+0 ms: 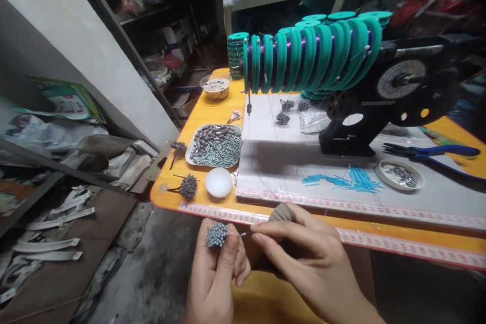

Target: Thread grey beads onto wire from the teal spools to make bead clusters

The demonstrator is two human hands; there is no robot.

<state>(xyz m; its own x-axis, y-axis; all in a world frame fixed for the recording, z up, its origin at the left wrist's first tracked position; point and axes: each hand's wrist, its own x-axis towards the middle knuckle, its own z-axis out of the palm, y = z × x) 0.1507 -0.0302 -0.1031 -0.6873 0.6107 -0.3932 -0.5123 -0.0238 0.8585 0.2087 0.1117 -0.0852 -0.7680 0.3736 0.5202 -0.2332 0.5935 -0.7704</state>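
Note:
My left hand (218, 273) is closed around a tight bundle of small grey-blue rounded-end pieces (217, 235), their ends facing up beside my thumb. My right hand (307, 253) is just to the right, thumb and forefinger pinched together. Whatever lies between those fingertips is too fine to make out. A tiny blue piece (243, 234) shows in the gap between the two hands. A grey-brown finger cover (283, 212) is on one finger of the right hand. Both hands are in front of the yellow table's (167, 187) near edge, below the pink measuring tape (224, 213).
A black winding machine (349, 131) carries green spools (311, 55) with fine lines hanging down. Nearby are a tray of small weights and tubes (215, 147), a white cup (218, 183), dark clusters (189, 187), blue tubes (357, 178), a dish of metal bits (399, 174) and pliers (433, 152).

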